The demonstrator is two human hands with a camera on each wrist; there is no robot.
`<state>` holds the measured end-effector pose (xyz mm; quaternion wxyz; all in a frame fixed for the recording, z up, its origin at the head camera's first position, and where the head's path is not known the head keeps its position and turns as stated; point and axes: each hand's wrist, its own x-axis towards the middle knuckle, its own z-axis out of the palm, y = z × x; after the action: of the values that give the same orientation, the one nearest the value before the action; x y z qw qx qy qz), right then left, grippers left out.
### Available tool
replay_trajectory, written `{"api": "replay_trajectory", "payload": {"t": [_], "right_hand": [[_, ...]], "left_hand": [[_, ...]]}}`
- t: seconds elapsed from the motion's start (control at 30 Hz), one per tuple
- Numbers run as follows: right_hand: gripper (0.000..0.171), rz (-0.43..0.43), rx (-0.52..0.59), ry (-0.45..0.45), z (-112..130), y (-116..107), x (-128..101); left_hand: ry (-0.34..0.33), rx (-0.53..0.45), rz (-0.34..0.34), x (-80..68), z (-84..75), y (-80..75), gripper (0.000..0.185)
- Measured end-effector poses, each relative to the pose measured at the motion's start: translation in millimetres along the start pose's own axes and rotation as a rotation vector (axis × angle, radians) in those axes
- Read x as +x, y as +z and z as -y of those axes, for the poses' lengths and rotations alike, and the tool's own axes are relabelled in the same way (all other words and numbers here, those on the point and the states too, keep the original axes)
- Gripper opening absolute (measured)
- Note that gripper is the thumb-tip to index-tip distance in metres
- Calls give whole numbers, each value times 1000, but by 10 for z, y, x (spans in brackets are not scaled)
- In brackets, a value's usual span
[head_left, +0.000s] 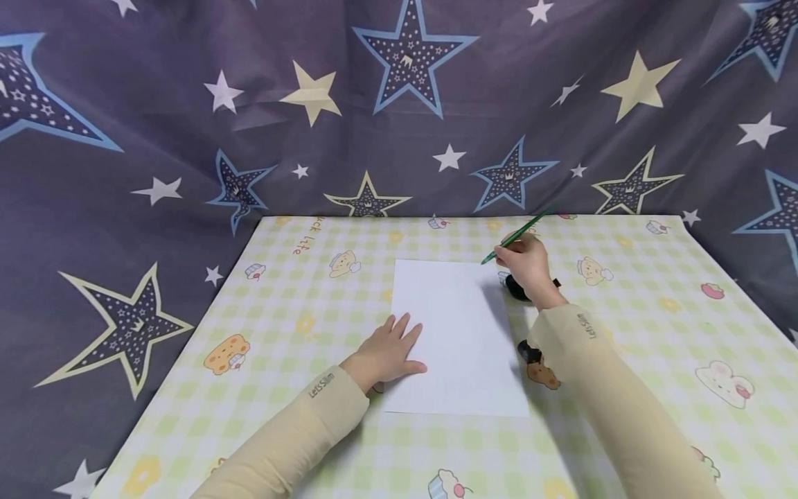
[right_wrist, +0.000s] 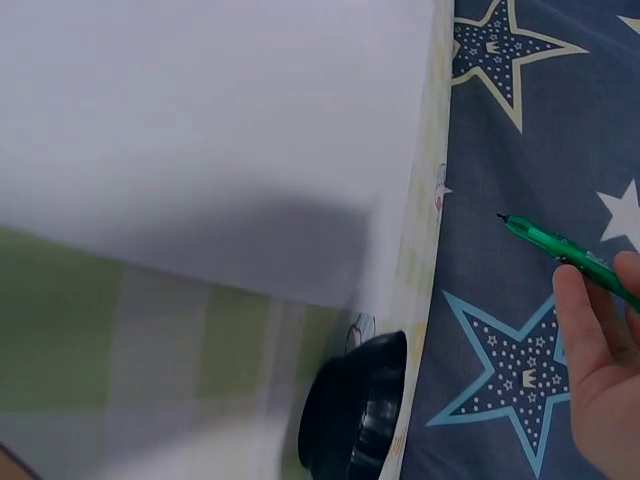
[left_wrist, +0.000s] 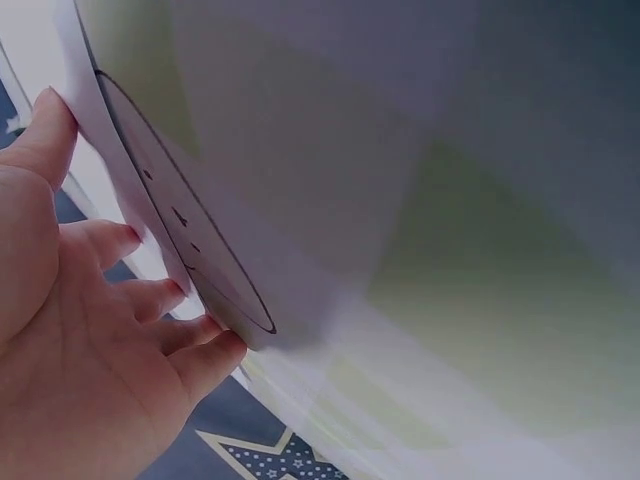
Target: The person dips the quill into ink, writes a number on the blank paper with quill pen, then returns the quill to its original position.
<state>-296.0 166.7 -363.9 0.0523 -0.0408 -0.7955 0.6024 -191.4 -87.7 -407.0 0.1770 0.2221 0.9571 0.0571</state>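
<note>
A white sheet of paper (head_left: 458, 339) lies on the checked tablecloth. My left hand (head_left: 388, 350) rests with spread, straight fingers on its left edge; in the left wrist view those fingers (left_wrist: 125, 295) reach over the paper's border. Near the sheet's top right corner, my right hand (head_left: 528, 262) pinches a green pen (head_left: 516, 235). Its dark tip points down and left toward the paper, and the right wrist view shows the pen (right_wrist: 565, 248) raised off the surface.
A black bowl-shaped thing (right_wrist: 355, 410) sits beside the paper's right edge, partly under my right wrist. Another small black thing (head_left: 530, 352) lies nearer me, partly hidden by the sleeve. A star-patterned dark curtain (head_left: 299, 41) hangs behind the table.
</note>
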Motion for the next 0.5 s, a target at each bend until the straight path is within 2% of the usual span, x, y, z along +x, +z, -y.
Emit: {"api": "replay_trajectory", "payload": {"t": [0.5], "right_hand": [[22, -5, -63, -29, -36, 228, 13]], "left_hand": [[-6, 14, -1, 9, -4, 0, 77]]}}
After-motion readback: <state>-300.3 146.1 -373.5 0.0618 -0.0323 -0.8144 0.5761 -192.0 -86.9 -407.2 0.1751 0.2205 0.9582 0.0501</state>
